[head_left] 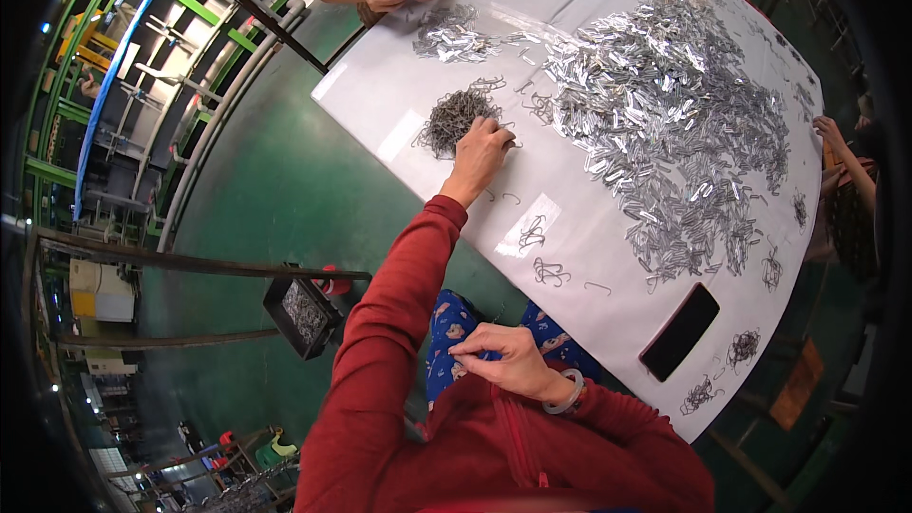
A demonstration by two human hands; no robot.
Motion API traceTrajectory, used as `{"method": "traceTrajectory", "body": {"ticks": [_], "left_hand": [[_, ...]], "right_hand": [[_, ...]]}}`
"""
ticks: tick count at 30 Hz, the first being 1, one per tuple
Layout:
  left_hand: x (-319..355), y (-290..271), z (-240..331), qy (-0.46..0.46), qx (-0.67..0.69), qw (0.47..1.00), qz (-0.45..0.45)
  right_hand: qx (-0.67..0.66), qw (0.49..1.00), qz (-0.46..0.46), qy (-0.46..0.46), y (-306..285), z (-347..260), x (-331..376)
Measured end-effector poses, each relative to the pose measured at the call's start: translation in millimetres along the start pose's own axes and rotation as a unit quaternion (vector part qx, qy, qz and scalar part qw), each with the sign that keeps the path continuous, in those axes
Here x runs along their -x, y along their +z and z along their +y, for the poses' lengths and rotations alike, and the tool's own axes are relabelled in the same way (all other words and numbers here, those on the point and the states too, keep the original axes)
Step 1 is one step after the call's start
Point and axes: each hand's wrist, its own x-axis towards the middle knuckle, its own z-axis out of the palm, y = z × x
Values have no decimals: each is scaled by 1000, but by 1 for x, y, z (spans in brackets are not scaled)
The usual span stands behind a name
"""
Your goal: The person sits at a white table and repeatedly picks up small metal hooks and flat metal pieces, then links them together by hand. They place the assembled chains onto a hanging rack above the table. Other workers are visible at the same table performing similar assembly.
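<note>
The left hand (480,150) reaches across the white table (570,218), fingers curled into a grey pile of wire hooks (454,119). Right hand (508,358) rests at the lap, fingers pinched together. A black phone (679,331) and shiny metal clips (665,123) lie nearby.

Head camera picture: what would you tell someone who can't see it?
A person in a red top reaches their left hand into a pile of dark wire hooks on a white table, while their right hand rests in their lap. Shiny metal clips cover the table.
</note>
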Motion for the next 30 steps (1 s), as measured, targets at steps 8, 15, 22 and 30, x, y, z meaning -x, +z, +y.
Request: {"method": "traceTrajectory", "body": {"ticks": [8,15,22,30], "left_hand": [[-9,-9,0,15,-94,993,-63],[53,-92,13,-254,275,927,22],[140,-170,104,-318,481,809,110],[161,-180,145,-173,265,935,160]], "right_hand": [[11,1000,16,-25,-8,4,-6],[-3,998,57,3,-7,-1,-13],[-13,995,100,-2,-2,-2,-25],[-52,989,136,19,-3,-11,-32]]}}
